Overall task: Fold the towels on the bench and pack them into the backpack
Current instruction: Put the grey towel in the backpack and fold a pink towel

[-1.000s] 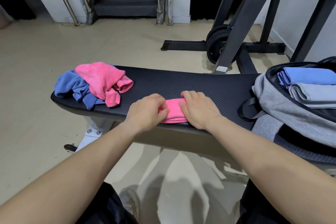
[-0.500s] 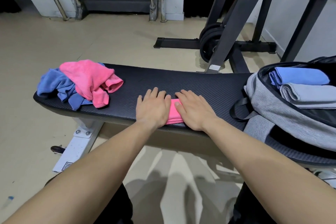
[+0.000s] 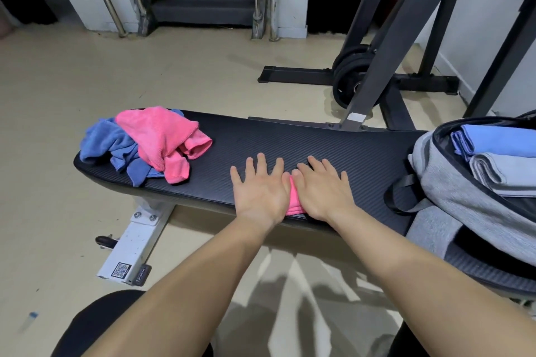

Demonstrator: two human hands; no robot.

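Note:
A folded pink towel [image 3: 295, 199] lies at the near edge of the black bench [image 3: 319, 142], mostly covered by my hands. My left hand [image 3: 261, 187] and my right hand [image 3: 323, 188] lie flat on it side by side, fingers spread, pressing down. At the bench's left end sits a crumpled pink towel [image 3: 162, 139] on top of a crumpled blue towel [image 3: 113, 148]. The open grey backpack [image 3: 452, 191] rests on the bench's right end, with a folded blue towel [image 3: 499, 140] and a folded grey towel [image 3: 504, 174] inside.
A dark steel rack [image 3: 385, 38] with weight plates [image 3: 348, 78] stands behind the bench. The bench's white foot [image 3: 130, 249] juts toward me on the beige floor. Stairs with metal rails are at the back.
My left hand has gone from curled over the folded pink towel to flat and spread. Both palms now press it down. The view has shifted slightly.

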